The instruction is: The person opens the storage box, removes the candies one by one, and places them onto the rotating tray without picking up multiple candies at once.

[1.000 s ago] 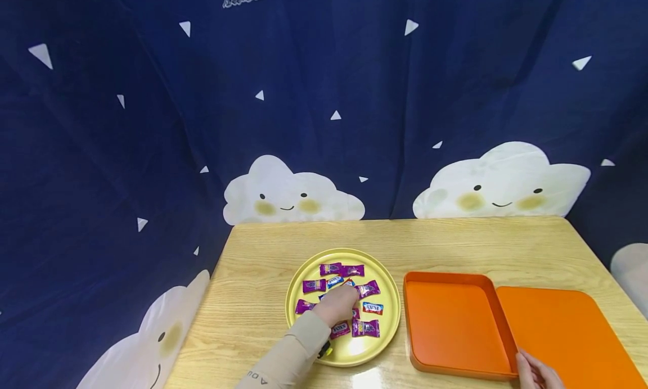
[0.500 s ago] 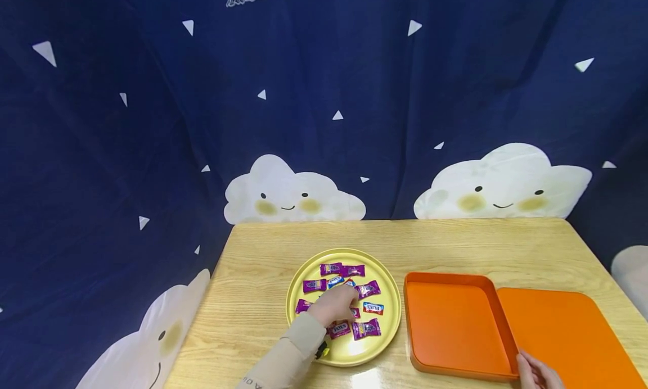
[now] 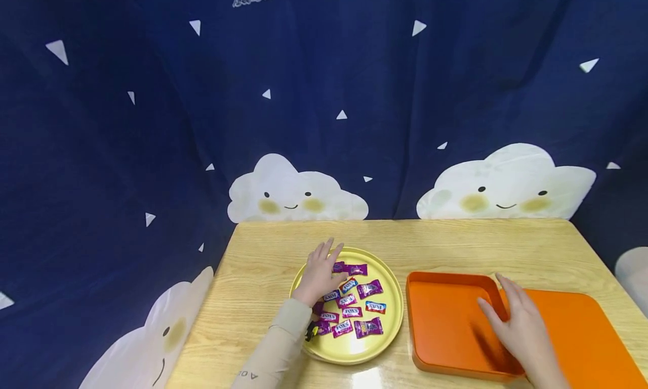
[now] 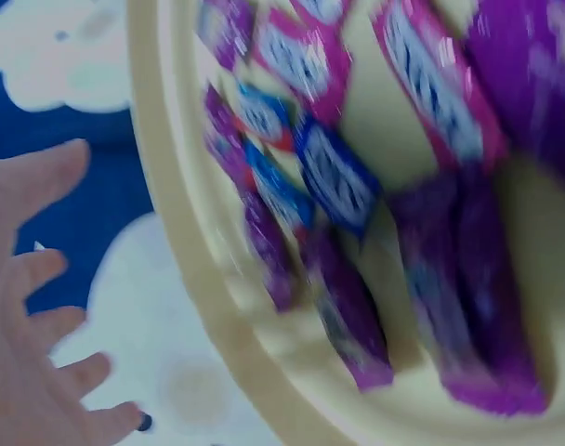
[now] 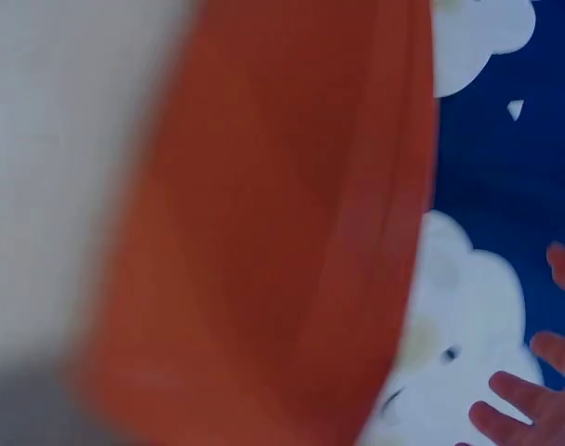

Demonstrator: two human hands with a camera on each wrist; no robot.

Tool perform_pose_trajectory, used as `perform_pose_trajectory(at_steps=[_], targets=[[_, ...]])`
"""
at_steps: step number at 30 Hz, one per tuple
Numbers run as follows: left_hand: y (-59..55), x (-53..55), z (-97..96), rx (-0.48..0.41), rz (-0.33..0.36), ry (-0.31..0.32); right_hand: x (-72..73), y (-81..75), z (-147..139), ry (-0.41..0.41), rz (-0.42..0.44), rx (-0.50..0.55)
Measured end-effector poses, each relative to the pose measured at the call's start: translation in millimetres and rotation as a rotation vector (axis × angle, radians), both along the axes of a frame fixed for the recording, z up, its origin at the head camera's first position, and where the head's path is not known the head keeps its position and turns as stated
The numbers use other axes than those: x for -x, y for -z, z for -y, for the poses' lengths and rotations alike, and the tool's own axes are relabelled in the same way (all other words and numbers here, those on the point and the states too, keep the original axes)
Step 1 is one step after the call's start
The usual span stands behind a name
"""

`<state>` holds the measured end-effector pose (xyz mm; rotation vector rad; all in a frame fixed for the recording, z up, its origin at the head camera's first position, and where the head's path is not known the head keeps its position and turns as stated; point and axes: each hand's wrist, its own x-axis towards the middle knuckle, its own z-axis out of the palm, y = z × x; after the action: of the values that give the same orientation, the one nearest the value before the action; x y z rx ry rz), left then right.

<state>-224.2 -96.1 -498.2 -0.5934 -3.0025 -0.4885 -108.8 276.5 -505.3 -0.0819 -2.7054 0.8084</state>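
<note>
A round yellow tray holds several wrapped candies, some purple, some pink, some blue and red. My left hand is spread over the tray's left side with nothing in it, hiding part of the candies. In the left wrist view its fingers are apart, to the left of the tray rim. An orange box, square and shallow, stands right of the tray. Over its right side my right hand is raised, fingers spread, holding nothing.
An orange lid, flat and with rounded corners, lies right of the box. The light wooden table ends at the back against a dark blue curtain printed with white clouds.
My left hand has lifted off the candies, moved up and left, and spread its fingers. My right hand has let go of the box's near right corner and risen over it.
</note>
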Motion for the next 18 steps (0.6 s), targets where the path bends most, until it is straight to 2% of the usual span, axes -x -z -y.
perform_pose_trajectory(at_steps=[4,8,13,16,18], targets=[[-3.9,22.3,3.3,0.02,-0.033,-0.063,41.2,-25.7,8,-0.119,-0.031,-0.109],[-19.8,45.4,3.4,0.077,-0.051,-0.125,78.2,-58.7,16,-0.186,-0.011,-0.2],[-50.4,67.9,1.7,0.138,-0.081,-0.215,116.7,-96.6,27,-0.184,0.0,-0.307],[-65.5,76.5,-0.2,0.169,-0.113,-0.251,133.4,-110.9,32,-0.167,0.012,-0.319],[-71.3,80.3,-1.6,0.188,-0.139,-0.255,141.6,-115.2,34,-0.155,0.027,-0.308]])
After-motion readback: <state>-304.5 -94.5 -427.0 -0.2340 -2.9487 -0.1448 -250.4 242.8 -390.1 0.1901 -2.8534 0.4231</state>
